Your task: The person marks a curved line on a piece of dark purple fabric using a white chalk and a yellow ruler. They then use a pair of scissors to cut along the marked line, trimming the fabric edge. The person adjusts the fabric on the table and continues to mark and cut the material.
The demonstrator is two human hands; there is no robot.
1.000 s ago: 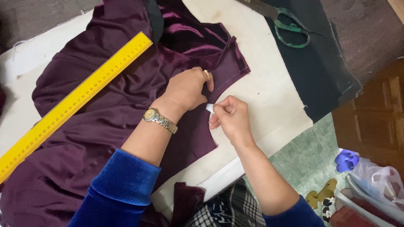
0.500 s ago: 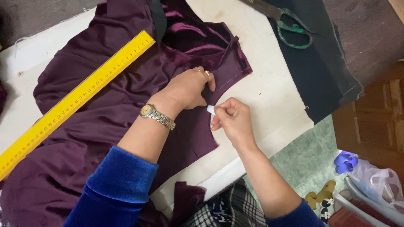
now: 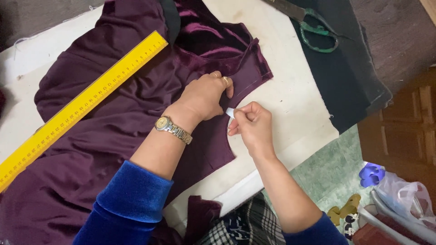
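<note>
Head view, chalk (image 3: 230, 112) mostly hidden, right hand (image 3: 252, 126) grip

A single head-worn camera looks steeply down from above the person's own arms, close over the white table (image 3: 290, 97) (its far edge runs toward the upper left). The frame's right side takes in floor (image 3: 327, 174) beyond the table.
</note>
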